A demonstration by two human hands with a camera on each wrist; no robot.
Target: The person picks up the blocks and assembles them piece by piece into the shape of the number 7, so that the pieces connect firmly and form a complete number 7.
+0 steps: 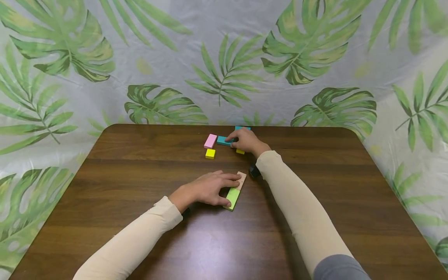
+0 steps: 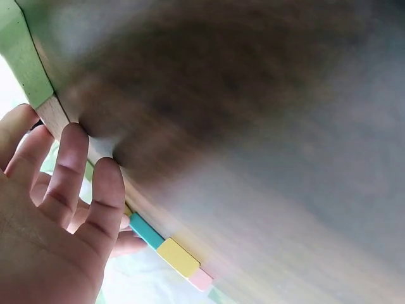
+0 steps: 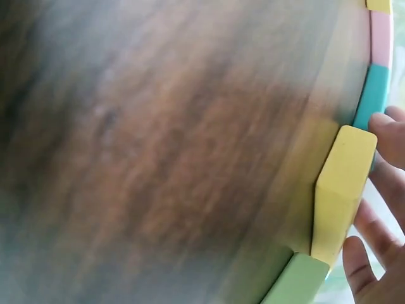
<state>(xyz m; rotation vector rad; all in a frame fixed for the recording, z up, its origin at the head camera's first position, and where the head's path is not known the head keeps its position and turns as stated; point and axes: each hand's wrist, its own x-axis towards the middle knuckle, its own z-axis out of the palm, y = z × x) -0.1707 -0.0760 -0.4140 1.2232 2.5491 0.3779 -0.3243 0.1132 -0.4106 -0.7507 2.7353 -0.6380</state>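
Observation:
My left hand (image 1: 213,188) rests over a light green block (image 1: 233,197) and a bare wooden block (image 1: 242,179) lying end to end. Its thumb touches the green one, and its fairly straight fingertips touch the wooden one. At the far side, my right hand (image 1: 246,140) pinches a teal block (image 1: 223,140) between thumb and index finger; that block lies on the table. Beneath this hand sits a yellow block (image 1: 240,151), larger in the right wrist view. A second teal block (image 1: 242,128) lies beyond the hand, partly covered.
A pink block (image 1: 210,140) lies left of the teal one, with another yellow block (image 1: 210,154) just nearer. In the right wrist view a green block (image 3: 297,278) stands beside the near yellow one. The brown table (image 1: 140,175) ends at a leaf-patterned curtain (image 1: 224,74).

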